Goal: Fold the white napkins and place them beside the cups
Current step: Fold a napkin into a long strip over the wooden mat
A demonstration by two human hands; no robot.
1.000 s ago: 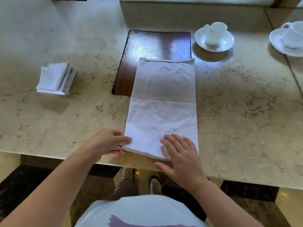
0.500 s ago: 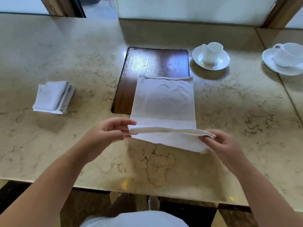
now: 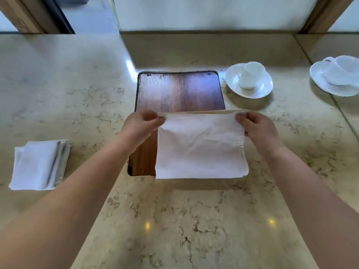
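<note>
A white napkin (image 3: 200, 146) lies folded in half on the marble counter, partly over a dark wooden inset panel (image 3: 180, 90). My left hand (image 3: 141, 123) pinches its far left corner and my right hand (image 3: 256, 123) pinches its far right corner, holding the folded-over edge along the far side. A white cup on a saucer (image 3: 249, 80) stands just beyond the napkin to the right. A second cup and saucer (image 3: 338, 76) sits at the right edge of view.
A stack of folded white napkins (image 3: 38, 165) lies on the counter at the left. A raised marble ledge (image 3: 204, 47) runs along the back. The counter's near part shows bare marble (image 3: 184, 220).
Both hands lifted the napkin's near edge and carried it away from me onto the far edge, halving its length. The view tilted up and closer.
</note>
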